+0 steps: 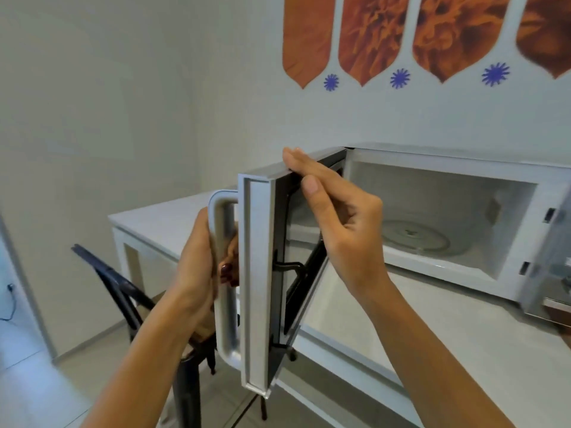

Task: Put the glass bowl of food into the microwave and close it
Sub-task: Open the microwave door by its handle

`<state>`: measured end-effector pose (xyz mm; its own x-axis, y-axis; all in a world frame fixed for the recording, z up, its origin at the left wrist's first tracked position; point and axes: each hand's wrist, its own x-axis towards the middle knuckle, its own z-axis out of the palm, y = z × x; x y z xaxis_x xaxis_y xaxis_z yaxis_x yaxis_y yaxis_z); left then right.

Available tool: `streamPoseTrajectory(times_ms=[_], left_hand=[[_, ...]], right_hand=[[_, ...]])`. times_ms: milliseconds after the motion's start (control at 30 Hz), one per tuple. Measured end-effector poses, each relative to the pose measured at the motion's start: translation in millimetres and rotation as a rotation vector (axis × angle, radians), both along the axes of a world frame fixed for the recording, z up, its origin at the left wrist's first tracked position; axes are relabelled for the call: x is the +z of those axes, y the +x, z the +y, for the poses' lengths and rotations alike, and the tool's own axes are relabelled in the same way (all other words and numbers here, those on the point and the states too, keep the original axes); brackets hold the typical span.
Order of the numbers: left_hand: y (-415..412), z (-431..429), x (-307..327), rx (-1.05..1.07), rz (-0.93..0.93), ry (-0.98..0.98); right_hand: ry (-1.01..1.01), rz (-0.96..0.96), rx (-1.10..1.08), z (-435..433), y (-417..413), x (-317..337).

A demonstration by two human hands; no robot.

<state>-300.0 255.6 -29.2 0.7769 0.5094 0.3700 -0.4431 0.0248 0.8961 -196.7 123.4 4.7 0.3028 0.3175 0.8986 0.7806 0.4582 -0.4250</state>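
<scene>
A white microwave [522, 183] stands on the counter at the right, its door [258, 273] swung wide open toward me. Inside the bare cavity only the glass turntable [414, 237] shows. My left hand [197, 270] is wrapped around the door's white handle [224, 273]. My right hand [336, 217] rests on the door's top edge, fingers over the outer side and thumb on the inner side. The glass bowl of food is nowhere in view.
The pale counter [448, 329] runs along the wall under the microwave. A black chair [123, 291] stands below the counter's left end. At the far right edge a dark object [559, 307] sits beside the microwave, too cut off to identify.
</scene>
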Motion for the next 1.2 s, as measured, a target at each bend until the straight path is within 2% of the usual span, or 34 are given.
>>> streamPoseTrajectory(times_ms=[100, 167, 233, 433, 567, 800, 933, 1033, 1200], left_hand=[[-4.0, 11.0, -4.3, 0.344, 0.049, 0.027], [-9.1, 13.4, -4.9, 0.413, 0.062, 0.042], [-13.8, 12.2, -4.5, 0.487, -0.006, 0.118], [-19.2, 21.1, 5.8, 0.631, -0.226, 0.481], [-16.1, 20.7, 10.3, 0.688, -0.197, 0.677], [-9.8, 27.4, 3.0, 0.735, -0.171, 0.728], [-7.1, 25.9, 4.3, 0.742, -0.221, 0.707], [-8.3, 21.5, 9.1, 0.738, -0.325, 0.705], [-13.8, 4.6, 24.5, 0.973, -0.397, 0.888]], right_hand=[[-0.016, -0.04, -0.013, 18.1, -3.4, -4.2], [-0.034, -0.058, -0.029, 29.5, -4.7, -6.5], [-0.049, -0.072, -0.044, 38.5, -5.1, -8.0], [-0.067, -0.058, -0.015, 57.7, -6.6, -12.0], [-0.107, -0.068, -0.011, 68.1, -9.7, -15.3], [-0.095, -0.087, -0.011, 74.3, -7.4, -19.3], [-0.095, -0.093, -0.005, 70.7, -7.9, -17.7], [0.001, -0.098, -0.039, 63.9, -8.9, -18.1], [0.203, -0.038, -0.134, 44.7, -4.8, -18.4]])
